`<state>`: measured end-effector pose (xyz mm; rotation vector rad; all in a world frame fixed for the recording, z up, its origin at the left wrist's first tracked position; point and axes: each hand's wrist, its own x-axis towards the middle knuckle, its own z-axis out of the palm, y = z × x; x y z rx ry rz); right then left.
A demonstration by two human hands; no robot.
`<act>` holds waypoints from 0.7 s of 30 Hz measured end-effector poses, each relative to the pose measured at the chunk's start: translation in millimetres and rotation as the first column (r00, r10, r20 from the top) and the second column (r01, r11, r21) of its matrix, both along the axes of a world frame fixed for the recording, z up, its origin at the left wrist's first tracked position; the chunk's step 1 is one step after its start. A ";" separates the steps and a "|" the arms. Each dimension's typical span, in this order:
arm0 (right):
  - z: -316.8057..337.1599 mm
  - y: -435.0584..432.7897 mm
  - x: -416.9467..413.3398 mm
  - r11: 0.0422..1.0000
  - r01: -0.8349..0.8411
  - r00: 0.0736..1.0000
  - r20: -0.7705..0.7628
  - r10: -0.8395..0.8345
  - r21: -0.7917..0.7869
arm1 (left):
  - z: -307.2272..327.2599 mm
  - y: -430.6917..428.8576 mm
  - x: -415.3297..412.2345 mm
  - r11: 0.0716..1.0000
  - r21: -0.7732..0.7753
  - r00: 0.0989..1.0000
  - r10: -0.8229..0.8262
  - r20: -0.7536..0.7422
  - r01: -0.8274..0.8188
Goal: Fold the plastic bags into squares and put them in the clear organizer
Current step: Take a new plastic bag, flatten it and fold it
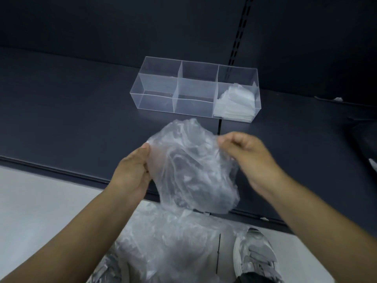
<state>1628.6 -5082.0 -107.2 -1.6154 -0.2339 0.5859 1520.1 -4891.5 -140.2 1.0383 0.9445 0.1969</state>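
A crumpled clear plastic bag hangs in the air above the front edge of a dark shelf. My left hand grips its left edge, thumb on top. My right hand pinches its upper right edge with curled fingers. Behind it on the shelf stands the clear organizer with three compartments in a row. Its right compartment holds a stack of folded white bags; the left and middle ones hold nothing.
A heap of loose clear bags lies on the pale floor by my grey shoes. The dark shelf has a raised front lip and a dark back wall. A dark object sits at the right edge.
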 end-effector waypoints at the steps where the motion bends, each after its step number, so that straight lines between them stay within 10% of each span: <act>1: 3.1 -8.0 10.7 0.999 0.035 0.998 -0.053 -0.034 0.016 | -3.4 4.5 -1.6 0.999 0.046 1.000 0.003 -0.013 -0.003; 12: -0.1 -47.4 34.2 0.975 0.202 0.879 -0.423 -0.221 -0.091 | -18.7 13.2 -8.4 0.993 0.117 0.994 -0.003 -0.113 0.016; 16: 2.7 -69.9 11.5 0.948 0.190 0.893 -0.357 -0.274 -0.254 | -20.8 23.0 -4.7 0.998 0.060 0.993 -0.011 -0.118 0.018; 21: -3.8 -53.5 -38.0 0.968 -0.093 0.981 -0.189 0.048 -0.233 | -17.7 33.4 5.8 0.998 -0.034 0.992 -0.053 -0.114 0.050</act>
